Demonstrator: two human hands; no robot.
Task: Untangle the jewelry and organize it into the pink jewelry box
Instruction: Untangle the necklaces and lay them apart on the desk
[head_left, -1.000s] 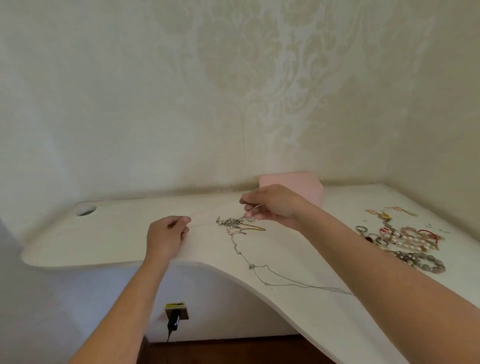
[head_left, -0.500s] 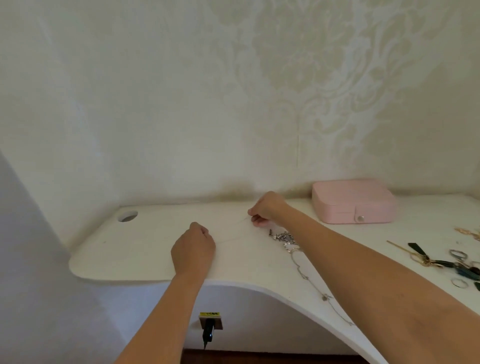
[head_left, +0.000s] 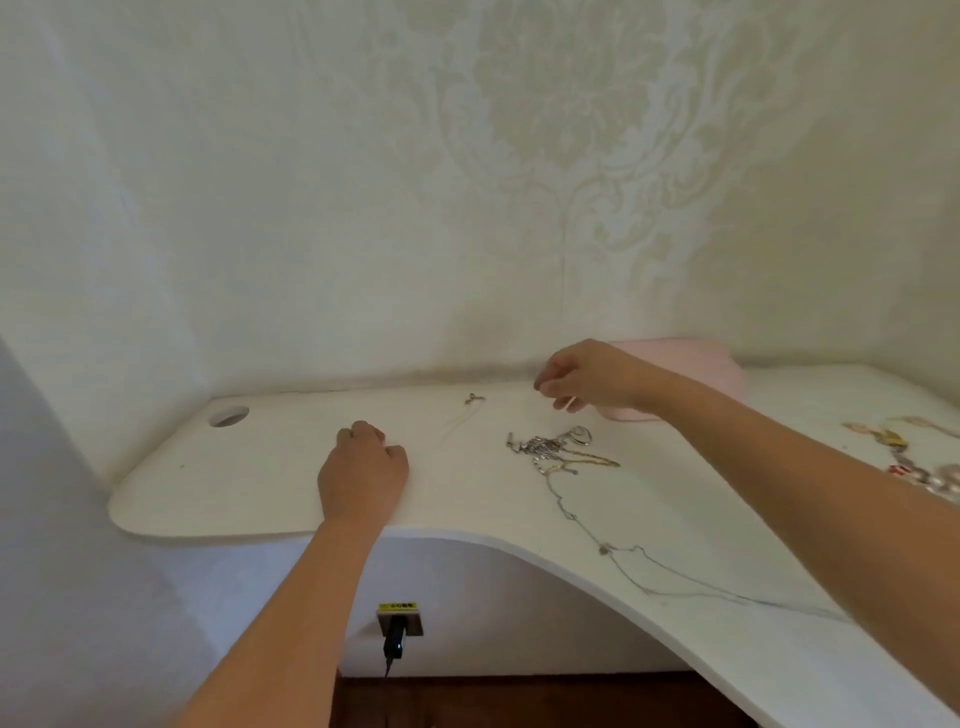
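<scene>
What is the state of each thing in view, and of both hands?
left hand: fist, resting on the desk.
right hand: raised, fingers curled; grip unclear.
jewelry tangle: knotted, one long chain trailing.
thin chain: lying loose, apart from the tangle.
pink jewelry box: partly hidden, looks closed.
plug: plugged in.

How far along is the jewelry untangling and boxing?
Early on. One thin pale chain lies apart on the desk. Both the left hand and right hand have curled fingers near it; any grip is unclear. The silver tangle, long silver chain and jewelry pile lie outside the pink jewelry box.
</scene>
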